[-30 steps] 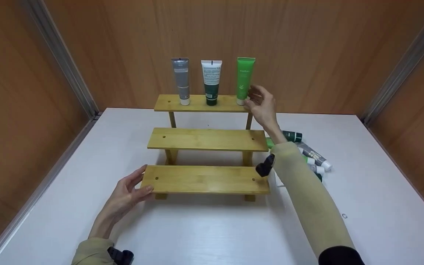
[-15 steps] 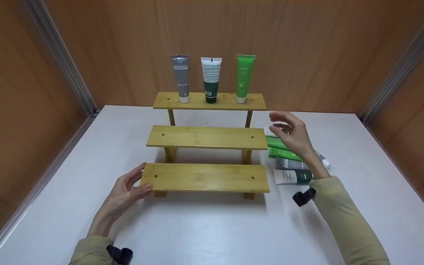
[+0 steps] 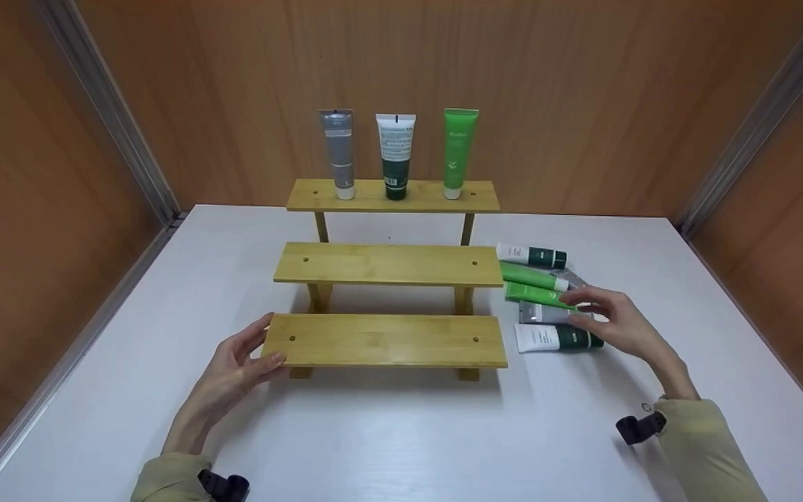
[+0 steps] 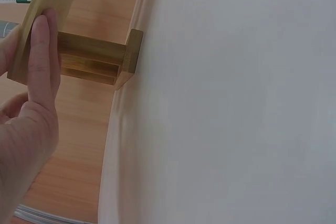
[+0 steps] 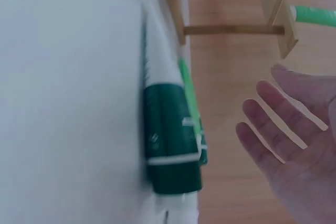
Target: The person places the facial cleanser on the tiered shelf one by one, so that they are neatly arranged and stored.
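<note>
A three-step wooden display stand (image 3: 387, 340) stands mid-table. My left hand (image 3: 231, 373) pinches the left end of its lowest board, thumb at the front edge; the left wrist view shows the fingers lying along the board. On the top step stand a grey tube (image 3: 341, 155), a white-and-dark-green tube (image 3: 395, 157) and a bright green tube (image 3: 459, 153), caps down. My right hand (image 3: 621, 328) hovers at the loose tubes on the right, fingers apart, holding nothing. Nearest to it are a lying grey tube (image 3: 542, 312), a green tube (image 3: 530, 294) and a white-and-dark-green tube (image 5: 170, 124).
Behind these lie another green tube (image 3: 528, 275) and a white-and-dark-green tube (image 3: 532, 255), with a grey tube (image 3: 572, 279) partly hidden. Wooden panels (image 3: 569, 104) enclose the white table (image 3: 387, 432) at the back and sides. A small ring (image 3: 647, 407) lies near the right sleeve.
My right hand has left the bright green tube on the top step and come down and right to the lying tubes. My left hand stays on the lowest board.
</note>
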The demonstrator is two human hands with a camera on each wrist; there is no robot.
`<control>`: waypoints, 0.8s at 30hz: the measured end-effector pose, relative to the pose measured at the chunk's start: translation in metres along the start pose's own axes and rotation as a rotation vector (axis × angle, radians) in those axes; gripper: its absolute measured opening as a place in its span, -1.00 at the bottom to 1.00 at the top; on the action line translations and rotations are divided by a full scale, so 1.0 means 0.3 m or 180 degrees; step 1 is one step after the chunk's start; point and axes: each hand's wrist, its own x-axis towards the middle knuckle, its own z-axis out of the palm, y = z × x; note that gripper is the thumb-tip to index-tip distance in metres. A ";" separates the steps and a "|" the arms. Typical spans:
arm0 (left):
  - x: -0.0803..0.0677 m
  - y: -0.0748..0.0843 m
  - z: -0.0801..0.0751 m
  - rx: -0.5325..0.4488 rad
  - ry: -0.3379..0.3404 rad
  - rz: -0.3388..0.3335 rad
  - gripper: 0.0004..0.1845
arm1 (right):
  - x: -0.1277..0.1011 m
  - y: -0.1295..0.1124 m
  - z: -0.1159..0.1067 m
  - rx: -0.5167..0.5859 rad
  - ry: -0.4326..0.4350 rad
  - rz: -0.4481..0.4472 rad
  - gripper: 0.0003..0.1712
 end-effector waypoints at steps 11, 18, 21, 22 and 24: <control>-0.002 0.000 0.003 0.0121 0.0016 -0.0002 -0.18 | -0.050 0.062 0.003 -0.0191 -0.0290 0.0132 -0.68; -0.004 0.000 0.003 0.0119 0.0014 0.0000 -0.18 | -0.051 0.077 0.017 -0.0400 -0.0287 0.0235 -0.70; -0.005 0.003 0.005 0.0117 0.0022 0.0019 -0.19 | -0.048 0.082 0.020 -0.0416 -0.0301 0.0283 -0.70; -0.006 0.003 0.004 0.0123 0.0024 0.0025 -0.19 | -0.046 0.083 0.021 -0.0419 -0.0312 0.0304 -0.70; -0.007 0.004 0.004 0.0119 0.0036 0.0028 -0.19 | -0.044 0.086 0.022 -0.0405 -0.0339 0.0354 -0.69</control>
